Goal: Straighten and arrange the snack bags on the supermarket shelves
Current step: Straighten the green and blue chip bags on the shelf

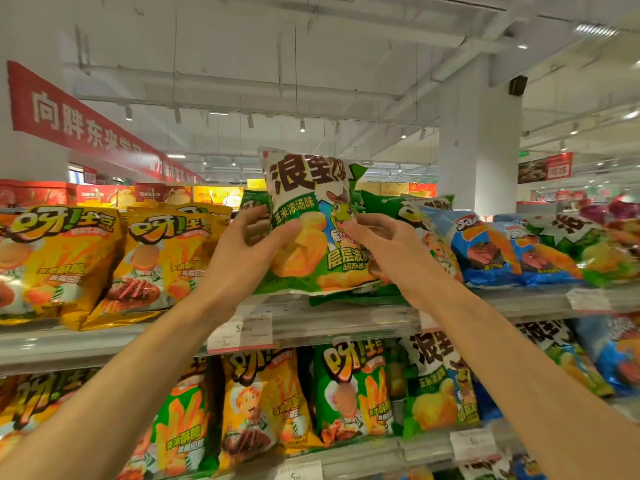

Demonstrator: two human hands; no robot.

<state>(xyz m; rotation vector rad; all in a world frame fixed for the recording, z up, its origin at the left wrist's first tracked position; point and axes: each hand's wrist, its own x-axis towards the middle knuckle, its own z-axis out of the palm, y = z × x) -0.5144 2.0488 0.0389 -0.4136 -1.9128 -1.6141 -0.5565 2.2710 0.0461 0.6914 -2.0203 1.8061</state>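
Both hands hold one green and white snack bag (308, 223) upright above the front edge of the top shelf (346, 317): the left hand (249, 247) grips its left side with the thumb on the front, and the right hand (377, 240) pinches its right side. Yellow bags (104, 265) stand to its left, blue bags (512, 251) lie to its right.

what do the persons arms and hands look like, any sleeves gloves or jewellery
Both forearms are bare as far as the view shows, with no sleeve edge in frame. The left hand and the right hand wear no gloves, and no watch, bracelet or ring shows on the visible sides. The wrists are plain, with no markings or bands. The arms look long and stretched by the wide-angle lens.
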